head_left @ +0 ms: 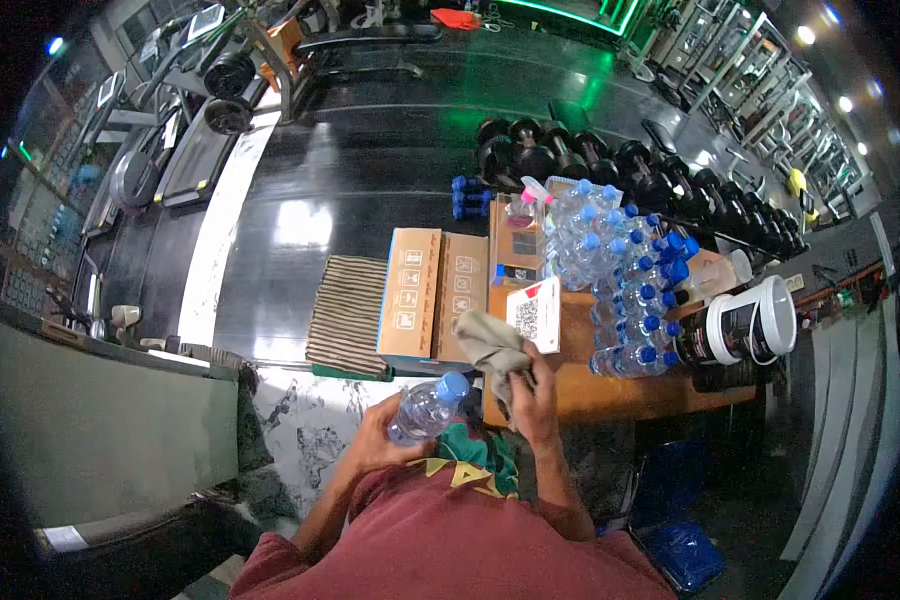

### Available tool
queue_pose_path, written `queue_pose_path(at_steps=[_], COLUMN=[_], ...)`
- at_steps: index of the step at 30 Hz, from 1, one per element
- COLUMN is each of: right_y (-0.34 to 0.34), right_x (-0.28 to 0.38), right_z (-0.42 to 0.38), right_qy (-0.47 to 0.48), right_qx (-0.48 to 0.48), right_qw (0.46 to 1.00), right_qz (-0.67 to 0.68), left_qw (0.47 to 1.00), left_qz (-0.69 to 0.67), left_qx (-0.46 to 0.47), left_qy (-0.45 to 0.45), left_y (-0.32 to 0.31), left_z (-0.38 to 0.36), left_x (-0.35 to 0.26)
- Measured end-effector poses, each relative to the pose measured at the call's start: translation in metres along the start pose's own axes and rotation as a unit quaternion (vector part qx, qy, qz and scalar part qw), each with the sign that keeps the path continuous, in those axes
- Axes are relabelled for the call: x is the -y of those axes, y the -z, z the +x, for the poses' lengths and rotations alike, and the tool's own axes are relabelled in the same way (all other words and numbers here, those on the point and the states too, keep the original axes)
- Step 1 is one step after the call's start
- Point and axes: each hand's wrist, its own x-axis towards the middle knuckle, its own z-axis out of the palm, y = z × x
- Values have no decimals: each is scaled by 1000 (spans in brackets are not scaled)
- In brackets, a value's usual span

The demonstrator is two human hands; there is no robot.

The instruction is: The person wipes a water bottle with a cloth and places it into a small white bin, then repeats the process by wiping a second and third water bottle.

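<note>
A clear plastic bottle with a blue cap (pixel 428 408) is in my left hand (pixel 378 440), whose fingers wrap round its lower part; the bottle leans to the right. My right hand (pixel 535 400) grips a crumpled grey-beige cloth (pixel 492 343), which hangs in folds over the front edge of the cardboard box (pixel 410 290). Cloth and bottle are apart. Just right of the cloth, a white card with a QR code (pixel 535 315) stands on the wooden table (pixel 560 393).
Many blue-capped bottles (pixel 635 300) stand in rows on the table's right, beside white-lidded black tubs (pixel 740 322). A striped cloth stack (pixel 348 312) lies left of the box. Dumbbells (pixel 635 170) line a rack behind; treadmills stand back left.
</note>
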Motion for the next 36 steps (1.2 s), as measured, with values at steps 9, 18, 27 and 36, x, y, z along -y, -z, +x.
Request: queue_pose_path(at_steps=[9, 18, 27, 36], right_y=[6, 16, 20, 1], right_x=[13, 34, 18, 2], right_z=[3, 3, 7, 12], right_qy=[164, 239, 43, 80], right_qx=[88, 114, -18, 70], right_qw=[980, 951, 999, 991], right_qz=[-74, -158, -22, -85], left_qw=[999, 999, 992, 989], left_qz=[19, 22, 98, 114], left_qx=[24, 41, 35, 24], left_qy=[-18, -21, -72, -89], left_y=[-9, -9, -4, -8], left_z=[9, 15, 14, 18], left_x=[11, 18, 24, 27])
